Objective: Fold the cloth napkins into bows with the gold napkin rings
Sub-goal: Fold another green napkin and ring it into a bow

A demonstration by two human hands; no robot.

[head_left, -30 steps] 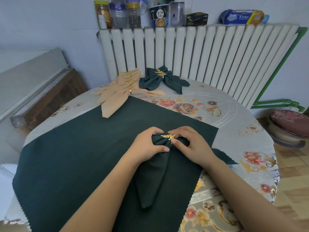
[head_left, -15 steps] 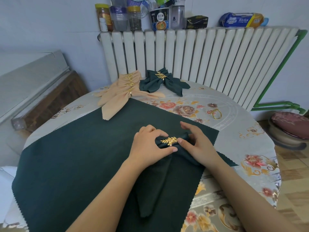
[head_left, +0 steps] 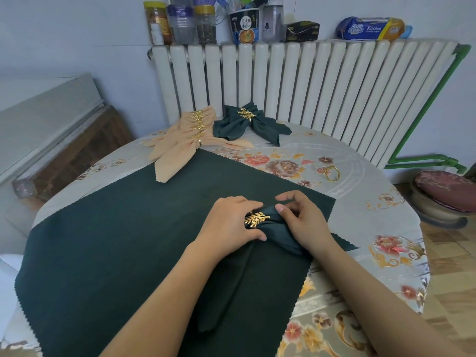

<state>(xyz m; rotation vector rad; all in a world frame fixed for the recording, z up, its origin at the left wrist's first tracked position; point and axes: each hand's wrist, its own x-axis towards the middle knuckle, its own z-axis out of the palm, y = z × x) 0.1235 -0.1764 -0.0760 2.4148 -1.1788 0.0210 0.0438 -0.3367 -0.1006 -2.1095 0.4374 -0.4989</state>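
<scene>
A lived-in room of a home, seen from above a round bench point(head_left: 381, 210) covered with a flowered plastic cloth. Beyond the hands point(head_left: 268, 222), a white ribbed radiator point(head_left: 322, 86) lines the wall, fed by a green pipe point(head_left: 425, 161) to the right. Its top serves as a shelf for household goods: food jars point(head_left: 180, 24), an instant noodle cup point(head_left: 244, 25) and a pack of kitchen paper point(head_left: 371, 28). Far right of the hands, a cushioned stool point(head_left: 448, 191) stands on a wood-patterned floor point(head_left: 453, 279).
</scene>
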